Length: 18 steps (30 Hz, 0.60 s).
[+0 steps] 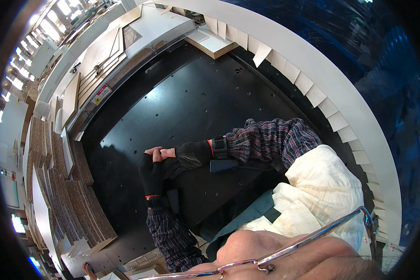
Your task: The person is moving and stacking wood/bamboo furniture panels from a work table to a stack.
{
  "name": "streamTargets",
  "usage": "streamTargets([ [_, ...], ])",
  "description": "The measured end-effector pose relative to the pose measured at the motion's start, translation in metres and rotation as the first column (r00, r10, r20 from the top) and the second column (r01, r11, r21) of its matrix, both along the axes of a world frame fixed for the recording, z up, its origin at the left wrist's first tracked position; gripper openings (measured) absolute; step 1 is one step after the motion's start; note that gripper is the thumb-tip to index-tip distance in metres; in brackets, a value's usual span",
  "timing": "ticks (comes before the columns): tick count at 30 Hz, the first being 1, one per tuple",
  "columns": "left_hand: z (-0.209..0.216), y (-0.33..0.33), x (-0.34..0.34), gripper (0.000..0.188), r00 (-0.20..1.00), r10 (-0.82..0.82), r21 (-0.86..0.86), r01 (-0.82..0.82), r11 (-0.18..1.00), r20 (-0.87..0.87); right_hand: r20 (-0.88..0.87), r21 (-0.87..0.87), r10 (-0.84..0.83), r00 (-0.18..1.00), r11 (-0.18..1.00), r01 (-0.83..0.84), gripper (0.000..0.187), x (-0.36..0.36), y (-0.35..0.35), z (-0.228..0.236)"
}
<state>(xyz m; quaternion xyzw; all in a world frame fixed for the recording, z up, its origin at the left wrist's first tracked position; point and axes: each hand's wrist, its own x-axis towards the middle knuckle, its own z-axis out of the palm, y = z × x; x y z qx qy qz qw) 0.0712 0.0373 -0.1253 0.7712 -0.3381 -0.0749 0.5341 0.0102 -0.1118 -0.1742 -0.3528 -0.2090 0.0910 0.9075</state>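
My left hand (150,175) and my right hand (189,155) meet over a black table top (205,107) dotted with small holes. Both wear black fingerless gloves with bare fingertips. Their fingers are closed and folded against each other, and no object shows between them. A dark band with a square block (220,146) sits round my right wrist. Just below that wrist lies a small dark blue block (223,165). Another dark band (157,201) circles my left wrist, with a dark flat piece (173,201) beside it.
Stacked chipboard panels (79,205) stand along the left. Thin boards (98,60) lie beyond the table's far left edge, near a warning label (101,94). A white-topped board (212,44) rests at the far corner. A pale curved rail (359,121) with overlapping flaps (316,95) borders the right.
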Motion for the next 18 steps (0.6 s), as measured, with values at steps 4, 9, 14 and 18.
streamTargets([
  [4,0.000,0.000,0.001,0.021,1.000,0.004,0.018,-0.004,1.000,0.004,-0.032,-0.023,0.036,0.999,0.999,-0.037,0.049,0.002,0.001,0.002],
  [9,-0.004,0.001,0.002,0.023,1.000,-0.001,-0.010,0.001,1.000,0.012,-0.037,-0.088,0.016,0.999,0.996,-0.019,0.051,-0.012,-0.007,0.014],
  [14,-0.008,0.001,0.006,0.024,1.000,0.017,0.011,-0.017,1.000,-0.012,-0.037,0.016,0.080,0.996,0.997,-0.079,0.048,0.004,-0.002,-0.012],
  [18,-0.009,0.001,0.006,0.025,1.000,0.011,-0.001,-0.011,1.000,0.022,0.022,0.060,0.089,0.996,0.994,-0.091,0.043,0.027,0.010,-0.032],
])
